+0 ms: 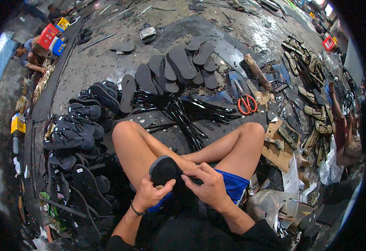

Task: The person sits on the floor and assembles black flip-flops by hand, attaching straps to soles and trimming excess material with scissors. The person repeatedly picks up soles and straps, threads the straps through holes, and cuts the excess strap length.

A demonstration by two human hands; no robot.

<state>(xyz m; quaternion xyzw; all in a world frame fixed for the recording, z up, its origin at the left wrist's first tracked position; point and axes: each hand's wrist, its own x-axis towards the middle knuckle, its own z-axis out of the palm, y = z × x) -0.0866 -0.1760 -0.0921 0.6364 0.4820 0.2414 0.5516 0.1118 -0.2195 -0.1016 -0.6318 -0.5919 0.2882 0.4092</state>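
A black flip-flop sole (166, 169) is held over my crossed legs. My left hand (153, 193) is closed round its near left side, with the thumb lying on the flat face. At the sole's right edge, my right hand (208, 186) has its thumb and fingers pinched together. A dark bit shows under those fingers, but I cannot make out what they grip. Beyond my shins lies a bundle of shiny black straps (183, 113). Several loose grey-black soles (178, 62) are piled just behind the straps.
Finished black sandals (76, 131) are heaped to my left. Orange-handled scissors (246, 103) and a wooden stick (257, 72) lie at the right, near torn cardboard (280, 146). Tan sandals (316, 113) line the far right. Another person (32, 56) sits at the far left by stacked crates (48, 37).
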